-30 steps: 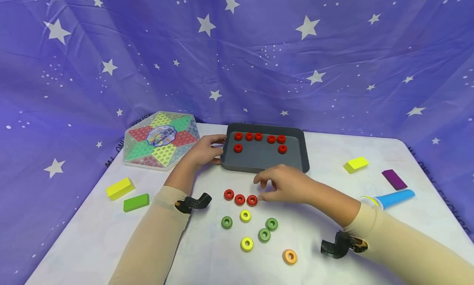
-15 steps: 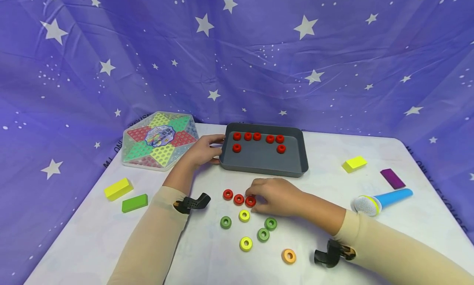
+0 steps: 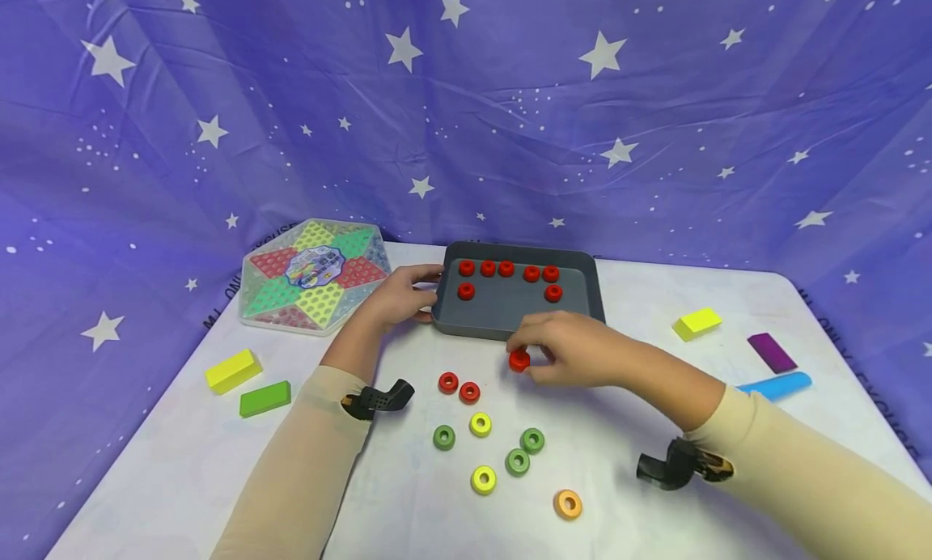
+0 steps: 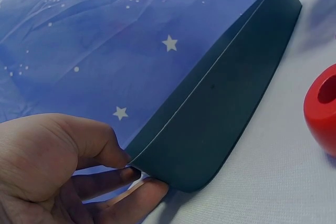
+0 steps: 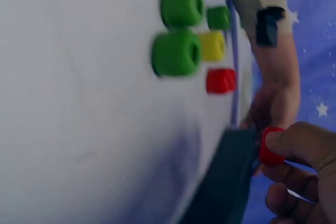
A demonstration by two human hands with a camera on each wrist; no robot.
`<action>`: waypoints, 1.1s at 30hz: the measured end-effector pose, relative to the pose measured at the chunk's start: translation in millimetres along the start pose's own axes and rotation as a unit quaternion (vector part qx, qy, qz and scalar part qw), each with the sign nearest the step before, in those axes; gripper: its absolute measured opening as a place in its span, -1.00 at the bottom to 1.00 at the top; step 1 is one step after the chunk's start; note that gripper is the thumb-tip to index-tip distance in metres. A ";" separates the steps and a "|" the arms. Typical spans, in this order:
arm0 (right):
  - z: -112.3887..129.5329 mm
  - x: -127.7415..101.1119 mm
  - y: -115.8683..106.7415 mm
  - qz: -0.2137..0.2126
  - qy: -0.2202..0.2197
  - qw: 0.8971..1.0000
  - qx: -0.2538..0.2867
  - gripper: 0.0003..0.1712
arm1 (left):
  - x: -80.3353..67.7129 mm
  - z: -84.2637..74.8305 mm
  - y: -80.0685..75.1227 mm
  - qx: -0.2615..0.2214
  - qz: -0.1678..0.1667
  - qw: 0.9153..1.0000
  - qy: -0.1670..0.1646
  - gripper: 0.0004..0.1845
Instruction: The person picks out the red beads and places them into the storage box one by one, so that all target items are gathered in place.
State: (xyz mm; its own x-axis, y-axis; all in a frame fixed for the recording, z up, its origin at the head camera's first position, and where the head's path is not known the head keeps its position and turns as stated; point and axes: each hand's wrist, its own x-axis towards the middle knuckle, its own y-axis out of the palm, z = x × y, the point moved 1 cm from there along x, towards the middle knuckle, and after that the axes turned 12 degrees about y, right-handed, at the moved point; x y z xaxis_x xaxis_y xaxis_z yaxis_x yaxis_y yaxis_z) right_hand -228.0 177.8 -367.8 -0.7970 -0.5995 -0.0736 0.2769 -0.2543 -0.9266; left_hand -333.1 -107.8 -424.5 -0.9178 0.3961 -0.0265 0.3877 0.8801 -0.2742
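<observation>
My right hand (image 3: pixel 575 345) pinches a red bead (image 3: pixel 519 360) between thumb and fingers, above the table just in front of the grey tray (image 3: pixel 495 313). The right wrist view shows this bead (image 5: pixel 269 151) at the fingertips. At the tray's left end, my left hand (image 3: pixel 399 296) grips the rim; the left wrist view has its fingers (image 4: pixel 144 195) against the corner. Inside the tray, several red beads (image 3: pixel 506 269) form a back row, with one more in front at either end. Two red beads (image 3: pixel 469 393) lie on the table between my arms.
Nearer me lie green beads (image 3: pixel 518 462), yellow beads (image 3: pixel 484 480) and an orange bead (image 3: pixel 568 505). On the left are a Chinese checkers box (image 3: pixel 313 277), a yellow block (image 3: pixel 233 371) and a green block (image 3: pixel 265 399). A blue-handled microphone (image 3: pixel 779 386), partly hidden, lies right, near yellow and purple blocks (image 3: pixel 773 352).
My right hand came down to the rightmost of three loose red beads, took it, and lifted it up toward the tray. The left hand stays at the tray's left end.
</observation>
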 end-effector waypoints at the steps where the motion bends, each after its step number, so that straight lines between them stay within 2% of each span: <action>1: -2.6 1.6 -7.0 0.002 0.002 1.000 0.001 -0.64 | 0.2 0.7 -0.2 0.000 0.000 1.000 0.000 -0.33; 7: -18.3 18.6 -38.4 0.022 0.004 1.000 0.007 -0.66 | -0.9 1.6 -0.5 0.003 -0.005 1.000 0.000 -0.34; 15: -31.3 54.4 -55.9 0.073 0.008 0.997 0.011 -0.65 | 0.8 8.5 -2.0 0.008 -0.007 1.000 -0.001 -0.34; 24: -40.9 104.2 -54.4 0.101 0.010 0.995 -0.013 -0.63 | -0.6 7.2 -3.0 0.006 -0.006 1.000 -0.003 -0.34; 33: -51.6 134.4 -41.6 0.100 0.019 0.994 -0.043 -0.60 | 2.0 2.7 -1.3 0.001 0.002 1.000 -0.003 -0.33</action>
State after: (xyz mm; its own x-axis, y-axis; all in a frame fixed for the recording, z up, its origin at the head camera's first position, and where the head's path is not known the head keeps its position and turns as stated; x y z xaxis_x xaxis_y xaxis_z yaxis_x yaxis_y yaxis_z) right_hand -374.3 147.0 -358.2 -0.7514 -0.6015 -0.2712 0.3860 -0.0674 -0.9200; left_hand -335.7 -108.8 -426.8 -0.9167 0.3982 -0.0327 0.3912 0.8777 -0.2768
